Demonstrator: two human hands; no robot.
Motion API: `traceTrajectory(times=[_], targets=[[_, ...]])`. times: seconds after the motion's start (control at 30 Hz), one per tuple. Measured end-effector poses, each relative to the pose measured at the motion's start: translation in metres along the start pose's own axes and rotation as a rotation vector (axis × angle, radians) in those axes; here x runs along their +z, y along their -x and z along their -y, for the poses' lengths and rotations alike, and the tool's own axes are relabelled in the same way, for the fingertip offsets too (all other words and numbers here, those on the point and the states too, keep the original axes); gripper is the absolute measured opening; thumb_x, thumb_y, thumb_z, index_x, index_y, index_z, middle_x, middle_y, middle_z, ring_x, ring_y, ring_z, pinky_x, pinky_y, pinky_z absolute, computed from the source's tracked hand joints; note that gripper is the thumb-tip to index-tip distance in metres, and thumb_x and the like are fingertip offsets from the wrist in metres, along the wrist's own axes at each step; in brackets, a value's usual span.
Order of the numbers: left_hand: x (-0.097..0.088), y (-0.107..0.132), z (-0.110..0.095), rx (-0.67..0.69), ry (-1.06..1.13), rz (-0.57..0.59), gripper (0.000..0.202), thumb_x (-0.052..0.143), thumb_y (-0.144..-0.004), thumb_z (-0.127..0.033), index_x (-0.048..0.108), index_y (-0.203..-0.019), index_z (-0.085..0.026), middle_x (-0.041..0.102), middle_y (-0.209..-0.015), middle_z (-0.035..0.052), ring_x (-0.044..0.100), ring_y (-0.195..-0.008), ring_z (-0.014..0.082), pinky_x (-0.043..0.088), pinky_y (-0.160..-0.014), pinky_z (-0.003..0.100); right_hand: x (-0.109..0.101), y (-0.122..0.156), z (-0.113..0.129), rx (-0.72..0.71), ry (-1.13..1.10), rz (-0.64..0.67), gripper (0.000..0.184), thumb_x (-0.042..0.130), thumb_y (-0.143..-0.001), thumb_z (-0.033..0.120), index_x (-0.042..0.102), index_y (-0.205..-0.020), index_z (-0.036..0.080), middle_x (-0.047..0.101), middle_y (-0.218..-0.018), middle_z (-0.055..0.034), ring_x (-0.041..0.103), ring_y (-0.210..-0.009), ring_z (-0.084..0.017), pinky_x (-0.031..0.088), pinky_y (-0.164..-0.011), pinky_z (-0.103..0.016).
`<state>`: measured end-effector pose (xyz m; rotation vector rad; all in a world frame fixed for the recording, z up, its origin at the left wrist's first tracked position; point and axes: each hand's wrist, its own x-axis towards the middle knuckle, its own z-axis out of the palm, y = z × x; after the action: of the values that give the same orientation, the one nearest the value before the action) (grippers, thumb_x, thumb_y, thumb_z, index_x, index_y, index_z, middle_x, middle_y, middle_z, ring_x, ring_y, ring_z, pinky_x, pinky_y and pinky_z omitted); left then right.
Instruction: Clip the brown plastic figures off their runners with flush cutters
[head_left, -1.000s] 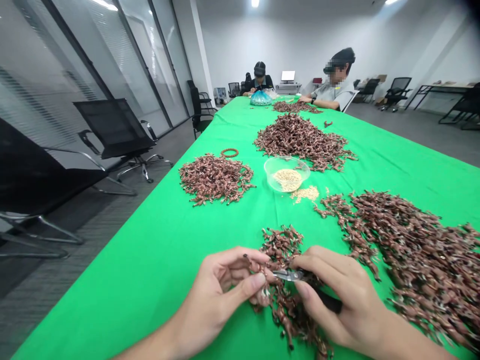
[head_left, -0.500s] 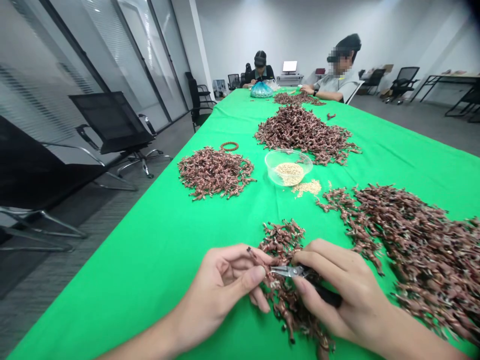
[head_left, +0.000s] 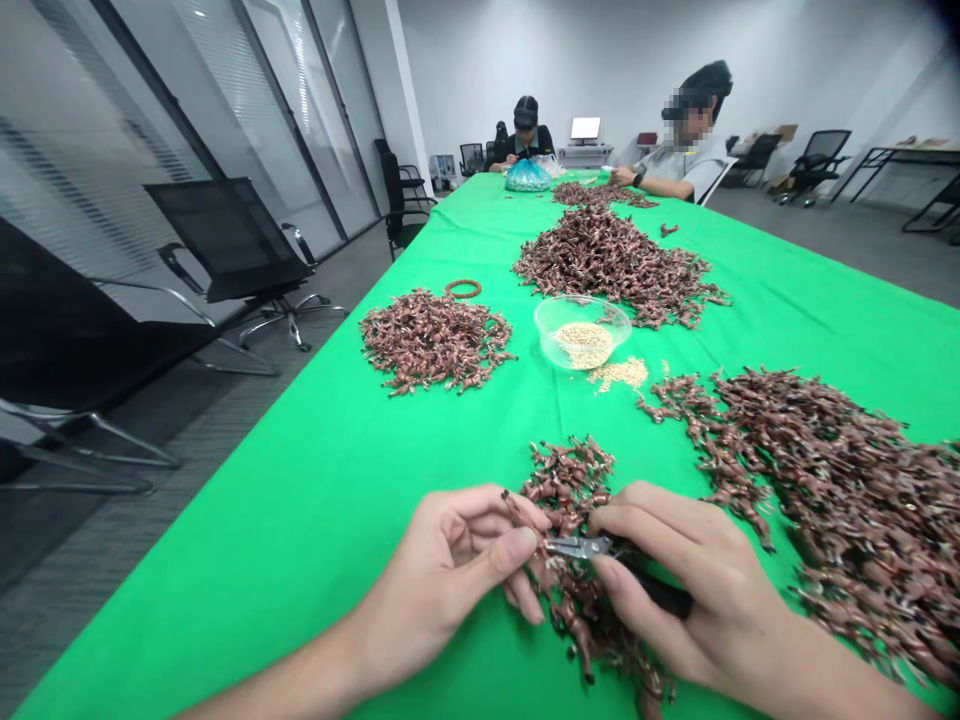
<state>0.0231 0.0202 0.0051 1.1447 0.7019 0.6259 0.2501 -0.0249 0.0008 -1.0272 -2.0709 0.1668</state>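
My left hand (head_left: 469,555) pinches a small brown toy horse (head_left: 517,508) between thumb and fingers; much of it is hidden behind the fingertips. In my right hand (head_left: 675,570) is a pair of small pliers (head_left: 581,547) with slim metal jaws and dark handles. The jaw tips meet the toy horse beside my left thumb, and what lies between them is too small to make out. Beneath and between both hands spreads a loose heap of similar brown toy horses (head_left: 571,480).
Larger piles of toy horses lie at right (head_left: 832,450), far middle (head_left: 615,260) and left (head_left: 435,340) on the green cloth (head_left: 300,540). A clear bowl (head_left: 546,345) holds pale grains, some spilled beside it. Two people sit at the far end, near a blue bag (head_left: 527,176).
The whole view has shifted slightly. Both hands keep nearly the same pose, with the plier tips still at the toy horse. At the far right, the co-worker's arm has moved a little.
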Motion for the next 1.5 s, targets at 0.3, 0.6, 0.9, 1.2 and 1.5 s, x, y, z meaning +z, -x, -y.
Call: traceTrajectory(times=[0.3, 0.6, 0.9, 1.2, 1.5], targets=[[0.0006, -0.0012, -0.0033, -0.022, 0.004, 0.003, 0.021, 0.067, -0.093, -0.034, 0.064, -0.094, -0.013, 0.075, -0.070, 0.0052, 0.070, -0.054, 0.0121, 0.054, -0.055, 0.018, -0.0009, 0.0004, 0.0011, 0.011, 0.025, -0.005, 0.006, 0.056, -0.093, 0.017, 0.055, -0.098, 0.020, 0.063, -0.078, -0.0016, 0.057, -0.067, -0.013, 0.040, -0.054, -0.027], [0.0011, -0.0002, -0.0062, -0.006, 0.016, -0.028, 0.018, 0.059, -0.098, -0.031, 0.053, -0.094, -0.015, 0.076, -0.071, 0.0091, 0.071, -0.055, 0.0158, 0.054, -0.057, 0.023, 0.0000, 0.0033, -0.0034, 0.054, 0.018, -0.055, 0.011, 0.058, -0.092, 0.018, 0.058, -0.103, 0.018, 0.063, -0.078, -0.0026, 0.057, -0.065, -0.012, 0.042, -0.054, -0.025], [0.0035, -0.0019, -0.0075, -0.021, 0.032, -0.119, 0.020, 0.053, -0.100, -0.033, 0.049, -0.090, -0.016, 0.075, -0.073, 0.0081, 0.072, -0.055, 0.0166, 0.054, -0.057, 0.023, -0.0006, 0.0014, -0.0020, 0.037, 0.019, -0.049, 0.009, 0.057, -0.093, 0.018, 0.057, -0.102, 0.019, 0.066, -0.083, -0.0050, 0.062, -0.069, -0.014, 0.041, -0.051, -0.026], [0.0037, -0.0013, -0.0047, -0.008, 0.006, -0.103, 0.026, 0.056, -0.099, -0.035, 0.048, -0.083, -0.016, 0.075, -0.072, 0.0066, 0.071, -0.053, 0.0143, 0.053, -0.054, 0.021, -0.0016, 0.0001, -0.0017, 0.025, 0.026, -0.025, 0.007, 0.056, -0.093, 0.018, 0.056, -0.100, 0.020, 0.067, -0.084, -0.0054, 0.063, -0.071, -0.015, 0.041, -0.051, -0.026], [0.0021, -0.0016, -0.0005, 0.007, 0.031, -0.088, 0.036, 0.062, -0.095, -0.044, 0.044, -0.078, -0.017, 0.076, -0.069, 0.0077, 0.070, -0.049, 0.0146, 0.050, -0.049, 0.018, -0.0017, -0.0007, -0.0014, 0.024, 0.020, -0.032, 0.007, 0.056, -0.092, 0.019, 0.057, -0.099, 0.020, 0.066, -0.080, -0.0036, 0.061, -0.067, -0.014, 0.042, -0.052, -0.026]])
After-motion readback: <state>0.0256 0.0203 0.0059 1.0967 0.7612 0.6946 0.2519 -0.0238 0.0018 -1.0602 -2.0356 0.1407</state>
